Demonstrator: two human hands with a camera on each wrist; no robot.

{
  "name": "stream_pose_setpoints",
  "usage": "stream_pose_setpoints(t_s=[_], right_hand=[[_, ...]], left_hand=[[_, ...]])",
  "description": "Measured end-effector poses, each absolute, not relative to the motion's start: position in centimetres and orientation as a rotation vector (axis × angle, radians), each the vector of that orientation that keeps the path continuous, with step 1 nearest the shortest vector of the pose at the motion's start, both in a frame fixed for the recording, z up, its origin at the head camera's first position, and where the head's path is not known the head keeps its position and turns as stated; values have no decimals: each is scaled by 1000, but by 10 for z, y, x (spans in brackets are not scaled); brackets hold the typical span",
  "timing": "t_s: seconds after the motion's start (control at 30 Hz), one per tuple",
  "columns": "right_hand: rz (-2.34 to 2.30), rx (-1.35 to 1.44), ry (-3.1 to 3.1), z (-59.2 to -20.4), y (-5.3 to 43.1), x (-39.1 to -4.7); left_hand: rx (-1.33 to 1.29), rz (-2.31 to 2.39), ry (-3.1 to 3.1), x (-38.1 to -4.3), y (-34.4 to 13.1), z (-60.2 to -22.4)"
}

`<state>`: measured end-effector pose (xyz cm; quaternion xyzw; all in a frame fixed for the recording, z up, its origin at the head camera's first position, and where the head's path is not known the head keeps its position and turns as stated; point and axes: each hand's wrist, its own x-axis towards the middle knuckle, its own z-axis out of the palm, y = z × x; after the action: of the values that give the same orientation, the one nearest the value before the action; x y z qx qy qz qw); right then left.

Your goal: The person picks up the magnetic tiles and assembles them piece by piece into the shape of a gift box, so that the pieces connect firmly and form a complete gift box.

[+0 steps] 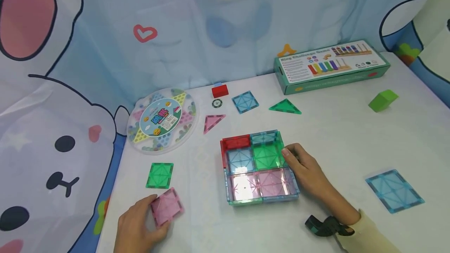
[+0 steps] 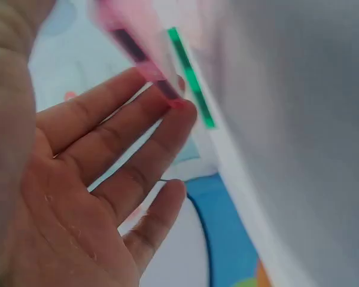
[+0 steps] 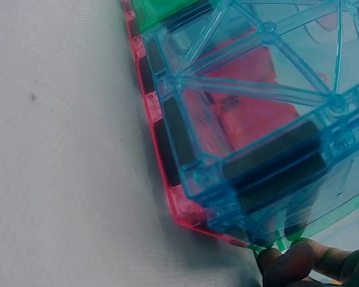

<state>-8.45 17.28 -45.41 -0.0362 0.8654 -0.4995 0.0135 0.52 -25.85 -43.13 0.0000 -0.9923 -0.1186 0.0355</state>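
Note:
My left hand [image 1: 138,223] pinches a pink square magnetic tile [image 1: 166,207] between thumb and fingertips, tilted up from the table. In the left wrist view its fingers [image 2: 149,140] meet the tile's edge [image 2: 140,63]. Just beyond lies a green square magnetic tile [image 1: 159,175]. With thumb and fingers, my right hand [image 1: 309,171] grips the right wall of an open box built from magnetic tiles [image 1: 261,200], with red, blue and green walls and a blue, green and pink floor. The right wrist view shows the box's blue side [image 3: 257,89] up close, the fingertips [image 3: 290,263] at its lower corner.
At the back stand a round game board [image 1: 159,120] and a green Ring Challenge Game box [image 1: 332,67]. Loose pieces include a pink triangle [image 1: 213,122], a blue square [image 1: 245,102], a green triangle [image 1: 286,106], a red block [image 1: 220,91], a green block [image 1: 382,101] and a large blue square [image 1: 395,190].

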Motion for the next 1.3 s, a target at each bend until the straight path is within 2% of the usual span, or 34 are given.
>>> stream_pose_setpoints(t_s=[0.2,0.47,0.63,0.8,1.07,1.17,1.3], right_hand=[[-1551,-145,2707,-455,173,-86],[-1548,-145,2709,-454,178,-84],[-1554,-136,2699,-455,178,-82],[-1565,-161,2707,-453,176,-82],[-1554,-156,2711,-449,176,-83],[-1556,-148,2707,-450,175,-83],[-1557,-154,2705,-452,176,-84]], left_hand=[[-116,-459,-2869,-19,-236,-405],[-733,-636,-2739,-90,-152,-386],[-865,-540,-2710,-119,-116,-386],[-844,-508,-2787,-125,-107,-389],[-776,-565,-2839,-119,-119,-392],[-577,-591,-2842,-111,-138,-396],[-119,-482,-2880,-94,-178,-405]])
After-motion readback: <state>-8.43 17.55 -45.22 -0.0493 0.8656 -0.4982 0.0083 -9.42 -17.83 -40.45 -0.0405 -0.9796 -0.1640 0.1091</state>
